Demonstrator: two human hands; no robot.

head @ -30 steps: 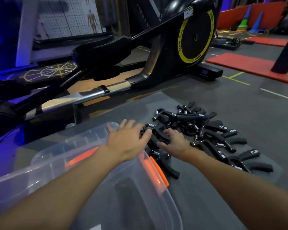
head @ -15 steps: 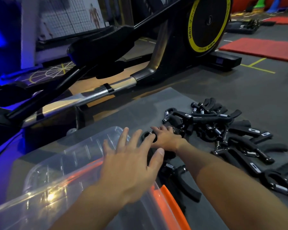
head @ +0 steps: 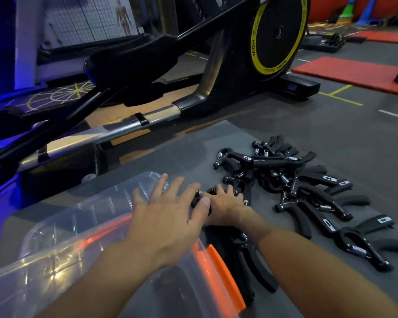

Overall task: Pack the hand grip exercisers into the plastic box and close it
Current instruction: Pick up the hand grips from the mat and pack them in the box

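A clear plastic box (head: 97,216) sits at the lower left on a grey mat (head: 193,152). It has an orange latch (head: 221,278) on its near right end, and a second orange latch shows through the clear walls on the far side. A dark shape shows through the plastic near the bottom, but glare and blur hide what it is. I cannot tell whether a lid is on.

The left hand (head: 168,216) is over the box's far right corner, its fingers straight and spread apart, holding nothing. The right hand (head: 225,207) is just beside it, off the box's right edge, with its fingers bent down onto a black hand grip exerciser (head: 199,197). The left thumb hides the right thumb, so I cannot tell whether that hand is gripping the piece or only resting on it.

The other exercisers (head: 285,177) lie on the mat outside the box, in a loose tangled pile to the right. A few lie close against the box's right end under the right forearm.

A black exercise machine (head: 278,33) with a yellow-ringed wheel stands behind the mat, and a red mat (head: 349,72) lies on the floor at the far right.
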